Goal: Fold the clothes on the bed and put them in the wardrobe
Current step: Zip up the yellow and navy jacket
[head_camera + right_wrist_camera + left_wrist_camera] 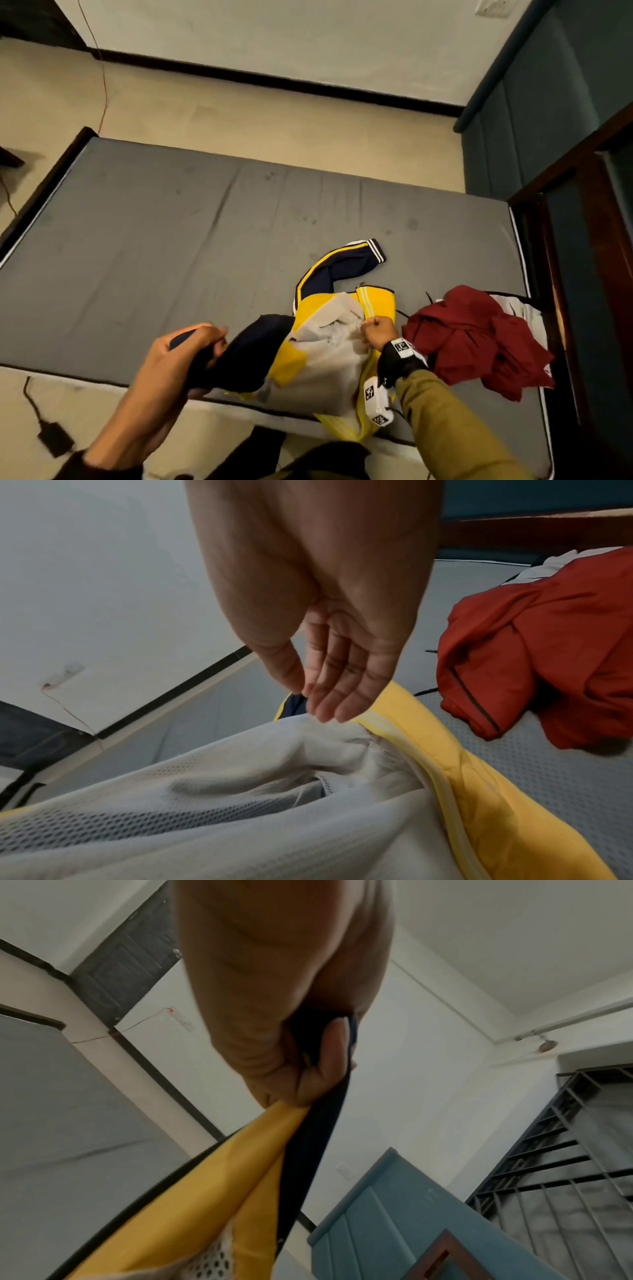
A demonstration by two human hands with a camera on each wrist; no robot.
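Note:
A yellow and navy track jacket (373,305) lies open at the near edge of the grey mattress (171,246), its white mesh lining (329,363) facing up. One navy sleeve (346,263) stretches away across the bed. My left hand (205,342) grips the other navy sleeve (246,356) and holds it lifted at the left; the left wrist view shows the left hand (322,1053) curled round navy and yellow cloth (308,1150). My right hand (368,325) pinches the lining by the yellow zip edge; in the right wrist view my right hand (308,699) meets the mesh lining (274,791).
A crumpled red garment (472,339) lies on the mattress just right of my right hand, with a white garment (524,308) under it. A dark wooden bed frame (561,274) and teal headboard (534,120) stand at the right. A black charger (51,435) lies on the floor.

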